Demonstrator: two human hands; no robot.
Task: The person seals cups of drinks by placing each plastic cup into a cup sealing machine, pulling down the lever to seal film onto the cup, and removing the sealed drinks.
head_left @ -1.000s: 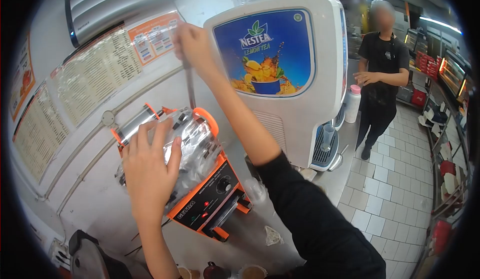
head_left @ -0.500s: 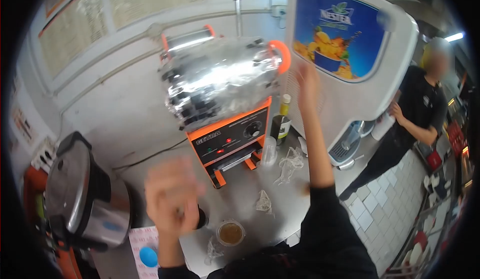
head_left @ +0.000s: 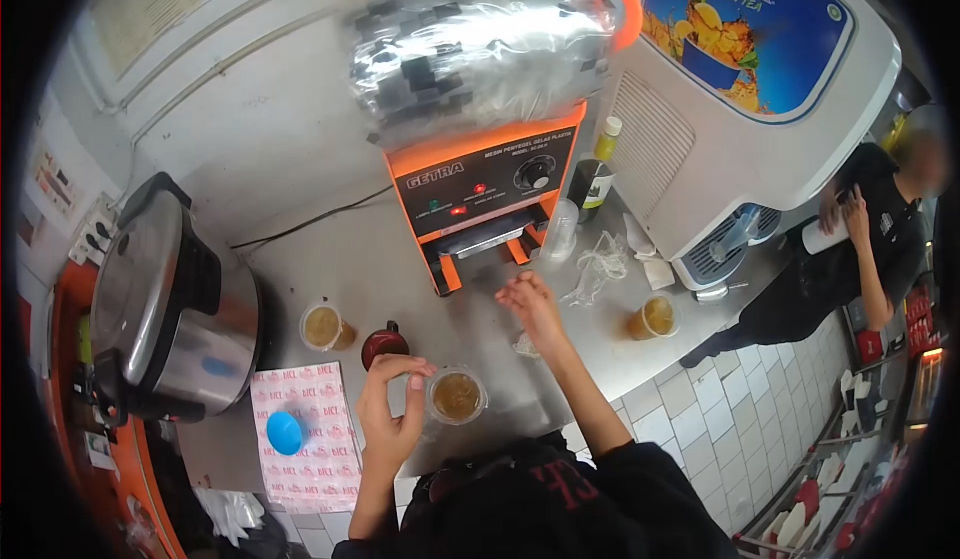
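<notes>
A clear plastic cup of brown drink (head_left: 457, 396) stands on the steel counter near its front edge. Beside its left rim is my left hand (head_left: 392, 404), thumb and fingers apart and curved; whether the fingertips touch the cup I cannot tell. My right hand (head_left: 532, 311) hovers over the counter, fingers loosely spread with nothing in them, just in front of the orange and black cup sealing machine (head_left: 490, 184). A dark red rounded knob (head_left: 384, 343) shows behind my left hand. Two more filled cups stand apart: one cup (head_left: 324, 328) to the left, another cup (head_left: 655, 317) to the right.
At left stands a large steel pot (head_left: 185, 304), near a blue cup (head_left: 286, 433) on pink printed paper (head_left: 310, 479). A bottle (head_left: 592, 184), stacked clear cups (head_left: 560, 234), crumpled plastic (head_left: 598, 269) and a drink dispenser (head_left: 690, 159) line the right. Another person (head_left: 880, 229) stands beyond.
Both hands have come down: my right from beside the sealing machine's top to its front, my left to beside the middle cup. The view has tilted downward, and the side cups now show.
</notes>
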